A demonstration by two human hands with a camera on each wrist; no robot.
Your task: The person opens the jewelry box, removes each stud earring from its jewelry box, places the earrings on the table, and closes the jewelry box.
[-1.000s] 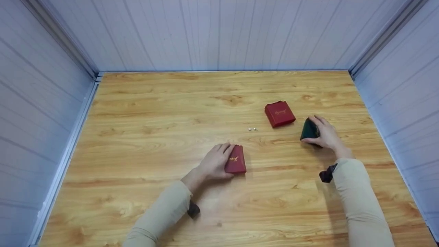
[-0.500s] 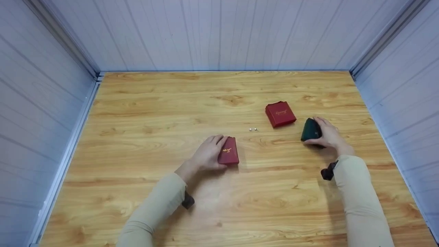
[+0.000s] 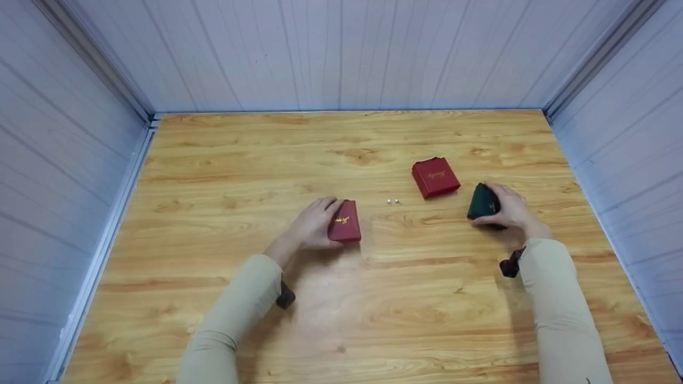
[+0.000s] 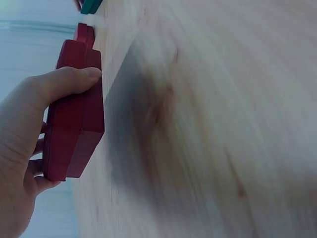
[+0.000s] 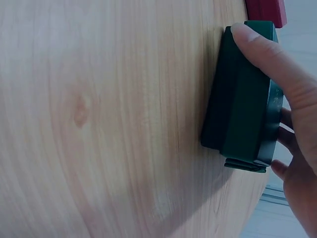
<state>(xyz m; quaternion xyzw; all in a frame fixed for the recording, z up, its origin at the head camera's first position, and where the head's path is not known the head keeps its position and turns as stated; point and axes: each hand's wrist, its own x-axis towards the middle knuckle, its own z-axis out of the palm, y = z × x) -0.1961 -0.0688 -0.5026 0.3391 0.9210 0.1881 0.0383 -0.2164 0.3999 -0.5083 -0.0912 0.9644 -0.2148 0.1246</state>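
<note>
My left hand (image 3: pixel 315 224) grips a small red jewelry box (image 3: pixel 347 223) with gold lettering, thumb on the near side and fingers round the far side. In the left wrist view the box (image 4: pixel 74 119) is closed and casts a shadow on the wood beneath it. Over on the right, my right hand (image 3: pixel 513 209) holds a dark green jewelry box (image 3: pixel 483 201) by its sides. The right wrist view shows this green box (image 5: pixel 247 99) closed, tilted, its base close to the tabletop, with the thumb along one side.
A second red jewelry box (image 3: pixel 436 176) with gold lettering lies closed behind and left of the green one. Two tiny pale earrings (image 3: pixel 392 201) lie between the hands on the wooden table (image 3: pixel 240 160). Pale panel walls (image 3: pixel 341 53) enclose the back and sides.
My left hand has carried its red jewelry box leftward and farther from me. The right hand stays nearly in place, the green box shifting only slightly. The other red box and earrings have not moved.
</note>
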